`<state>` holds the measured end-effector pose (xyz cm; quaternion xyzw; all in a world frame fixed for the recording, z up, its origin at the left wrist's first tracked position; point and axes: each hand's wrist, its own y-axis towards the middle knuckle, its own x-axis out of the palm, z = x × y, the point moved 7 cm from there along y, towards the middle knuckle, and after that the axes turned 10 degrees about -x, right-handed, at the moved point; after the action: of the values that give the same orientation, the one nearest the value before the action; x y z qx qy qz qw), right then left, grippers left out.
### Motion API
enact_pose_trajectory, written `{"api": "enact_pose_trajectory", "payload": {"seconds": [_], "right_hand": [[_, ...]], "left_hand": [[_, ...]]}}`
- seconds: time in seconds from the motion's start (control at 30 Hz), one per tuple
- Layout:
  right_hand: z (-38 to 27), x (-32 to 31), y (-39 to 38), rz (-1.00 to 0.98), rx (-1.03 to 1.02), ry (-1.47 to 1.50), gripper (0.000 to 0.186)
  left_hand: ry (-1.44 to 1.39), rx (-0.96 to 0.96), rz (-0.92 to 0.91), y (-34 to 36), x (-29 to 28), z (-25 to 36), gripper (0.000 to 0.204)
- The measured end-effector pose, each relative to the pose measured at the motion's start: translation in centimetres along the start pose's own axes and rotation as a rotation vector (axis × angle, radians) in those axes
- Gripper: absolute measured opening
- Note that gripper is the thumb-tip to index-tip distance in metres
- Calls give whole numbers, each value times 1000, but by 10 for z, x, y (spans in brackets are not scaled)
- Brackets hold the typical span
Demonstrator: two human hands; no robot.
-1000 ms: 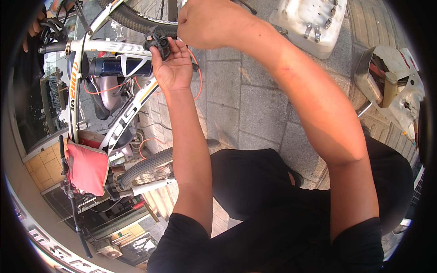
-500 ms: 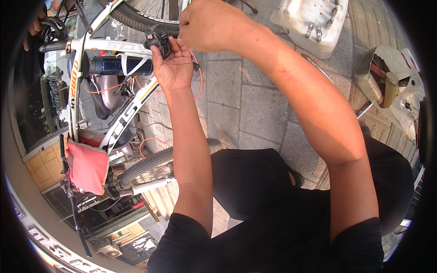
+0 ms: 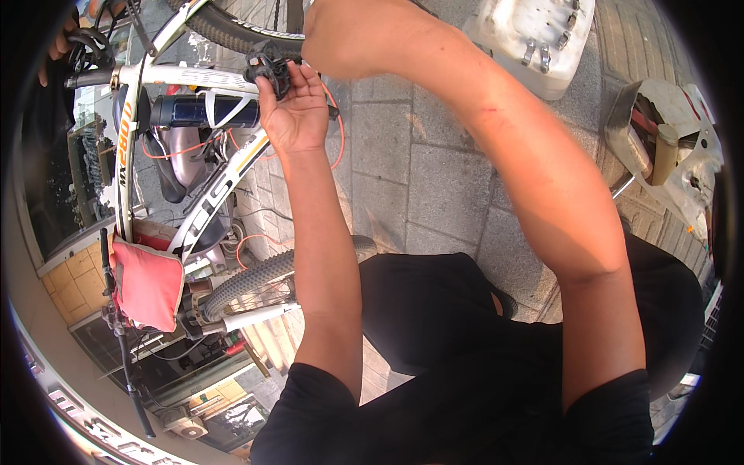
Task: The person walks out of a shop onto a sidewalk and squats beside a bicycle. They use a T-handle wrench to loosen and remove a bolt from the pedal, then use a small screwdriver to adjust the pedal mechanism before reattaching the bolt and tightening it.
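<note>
A white bicycle [image 3: 205, 77] stands on the left, with a black part [image 3: 269, 68] where its frame tubes meet near the rear wheel [image 3: 236, 29]. My left hand [image 3: 298, 116] is palm up, its thumb and curled fingers closed on this black part. Just right of it and above, my right hand [image 3: 345, 39] is closed like a fist, back of the hand toward me. Its fingertips are hidden, so what it holds, if anything, does not show. A dark blue bottle [image 3: 205, 112] sits in the white cage on the frame.
A pink-red bag [image 3: 149, 283] hangs by the handlebar, near the front wheel [image 3: 248, 285]. A cut white plastic container [image 3: 535, 46] with metal sockets stands at the upper right; another container [image 3: 666, 143] holds tools. Another person's hand [image 3: 60, 45] shows at the far left.
My right hand and forearm have shifted slightly up, with the elbow moving a little to the right. My left hand stays at the black part.
</note>
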<state>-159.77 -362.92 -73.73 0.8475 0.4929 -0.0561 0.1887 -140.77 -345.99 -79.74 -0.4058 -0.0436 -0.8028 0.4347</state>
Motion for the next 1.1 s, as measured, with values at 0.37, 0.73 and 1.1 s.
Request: {"api": "enact_pose_trajectory", "payload": {"seconds": [0.37, 0.73, 1.1], "right_hand": [[10, 4, -4, -61, -47, -9, 28], [10, 16, -6, -9, 46, 24, 29], [13, 21, -3, -40, 58, 50, 30]], "left_hand": [[12, -4, 0, -1, 2, -3, 39], [19, 18, -8, -4, 4, 1, 37], [15, -15, -1, 1, 0, -1, 34]]}}
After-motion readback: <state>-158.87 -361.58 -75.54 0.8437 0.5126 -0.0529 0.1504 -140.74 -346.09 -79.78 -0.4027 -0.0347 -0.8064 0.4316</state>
